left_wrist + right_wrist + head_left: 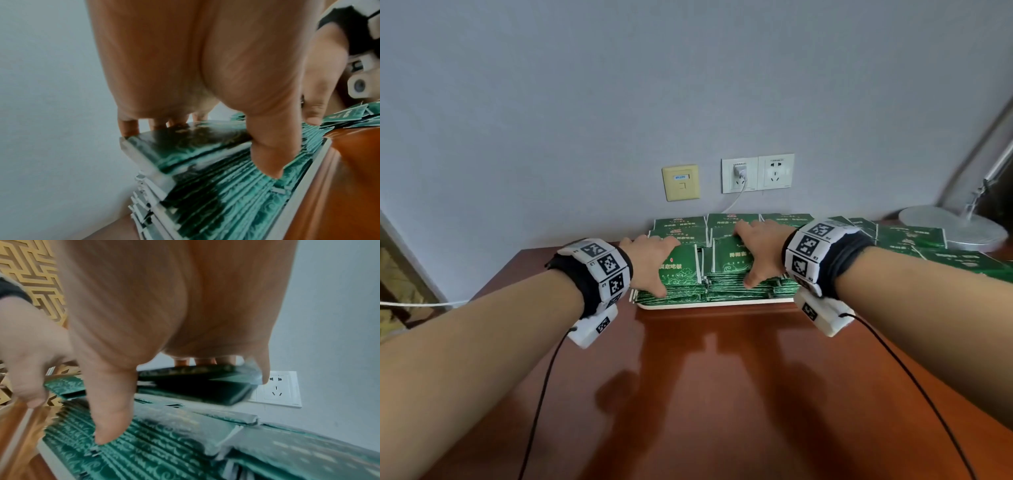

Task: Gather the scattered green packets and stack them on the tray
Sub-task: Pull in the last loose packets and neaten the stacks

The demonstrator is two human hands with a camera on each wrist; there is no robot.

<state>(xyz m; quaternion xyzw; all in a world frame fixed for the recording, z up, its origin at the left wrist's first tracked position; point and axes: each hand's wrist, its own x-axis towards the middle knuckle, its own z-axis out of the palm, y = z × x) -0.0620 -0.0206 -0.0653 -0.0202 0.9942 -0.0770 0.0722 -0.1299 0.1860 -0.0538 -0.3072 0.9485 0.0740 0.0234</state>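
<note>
Green packets (pixel 726 287) lie stacked in several rows on a white tray (pixel 715 304) against the wall. My left hand (pixel 659 265) grips the left top bundle (pixel 185 151), thumb (pixel 267 155) on its near edge and fingers curled over the far edge. In the same way my right hand (pixel 748 258) grips the bundle beside it (pixel 195 384), with its thumb (pixel 109 418) pressing the near side. Both bundles sit slightly raised above the rows under them. More loose green packets (pixel 914 238) are scattered on the table to the right of the tray.
The tray stands at the back of a glossy brown table (pixel 722 394), close to a grey wall with sockets (pixel 756 173) and a plugged-in white cable. A silver lamp base (pixel 959 224) stands at the far right, behind the scattered packets.
</note>
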